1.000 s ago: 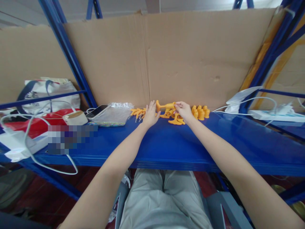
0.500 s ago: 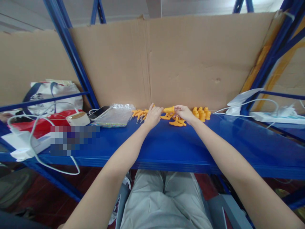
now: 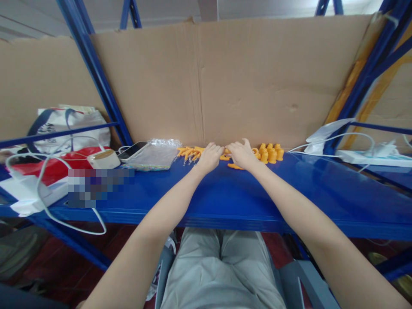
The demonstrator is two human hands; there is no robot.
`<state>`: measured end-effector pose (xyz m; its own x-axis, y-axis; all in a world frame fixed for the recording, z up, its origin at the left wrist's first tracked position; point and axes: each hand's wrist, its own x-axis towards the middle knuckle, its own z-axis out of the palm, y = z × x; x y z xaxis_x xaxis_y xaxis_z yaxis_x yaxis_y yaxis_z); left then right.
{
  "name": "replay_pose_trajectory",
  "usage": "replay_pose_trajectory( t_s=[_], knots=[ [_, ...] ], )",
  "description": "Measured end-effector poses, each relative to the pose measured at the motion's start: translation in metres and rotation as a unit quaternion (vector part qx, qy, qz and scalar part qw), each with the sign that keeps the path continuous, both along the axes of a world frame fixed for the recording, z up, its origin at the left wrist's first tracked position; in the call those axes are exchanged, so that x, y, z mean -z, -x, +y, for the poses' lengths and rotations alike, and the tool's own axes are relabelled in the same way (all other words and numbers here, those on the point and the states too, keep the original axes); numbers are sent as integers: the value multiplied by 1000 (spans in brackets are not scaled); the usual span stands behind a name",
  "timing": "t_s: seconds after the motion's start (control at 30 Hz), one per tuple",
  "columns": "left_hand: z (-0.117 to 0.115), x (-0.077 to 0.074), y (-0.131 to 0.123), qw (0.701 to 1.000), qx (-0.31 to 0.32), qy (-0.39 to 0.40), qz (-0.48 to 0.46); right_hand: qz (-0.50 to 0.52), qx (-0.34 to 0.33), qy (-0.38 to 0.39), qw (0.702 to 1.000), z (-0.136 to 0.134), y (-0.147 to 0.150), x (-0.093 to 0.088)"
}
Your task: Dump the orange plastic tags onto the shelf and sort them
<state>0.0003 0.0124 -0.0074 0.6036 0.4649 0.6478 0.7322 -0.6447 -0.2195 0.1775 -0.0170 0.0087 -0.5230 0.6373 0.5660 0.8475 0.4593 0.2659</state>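
Observation:
My left hand (image 3: pixel 210 157) and my right hand (image 3: pixel 242 154) are nearly together above the blue shelf, fingers curled in. Between their fingertips shows a bit of an orange plastic flared piece (image 3: pixel 227 151), mostly hidden by my right hand, which is closed over it with the thumb raised. Left of my left hand lies a row of orange branching pieces (image 3: pixel 189 152) with small metal chains. Loose orange parts (image 3: pixel 236 166) lie below and behind my right hand. To its right stand several orange cup-shaped pieces (image 3: pixel 272 154) in a cluster.
A clear plastic bag (image 3: pixel 157 155) and a phone (image 3: pixel 135 150) lie to the left. Farther left are a white charger (image 3: pixel 103 159), cables, a red bag (image 3: pixel 74 158) and a tote bag. Cardboard (image 3: pixel 257 81) closes the back; a power strip (image 3: pixel 375 158) is at right.
My right hand has moved left and closed over the flared orange piece, which showed plainly between both hands before. My left hand has shifted slightly right.

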Motion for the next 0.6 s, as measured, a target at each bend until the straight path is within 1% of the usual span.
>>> replay_pose_trajectory(
  t_s=[0.23,0.47,0.6],
  knots=[
    [-7,-4,-7,998,-18,47,-24,-16,-1,-56,998,-4,-1,-7],
    [-11,-6,-3,998,-15,56,16,-33,-13,4,999,-2,-5,-5],
    [-8,-5,-3,998,-13,53,20,-31,-7,12,999,1,-5,-4]
  ],
)
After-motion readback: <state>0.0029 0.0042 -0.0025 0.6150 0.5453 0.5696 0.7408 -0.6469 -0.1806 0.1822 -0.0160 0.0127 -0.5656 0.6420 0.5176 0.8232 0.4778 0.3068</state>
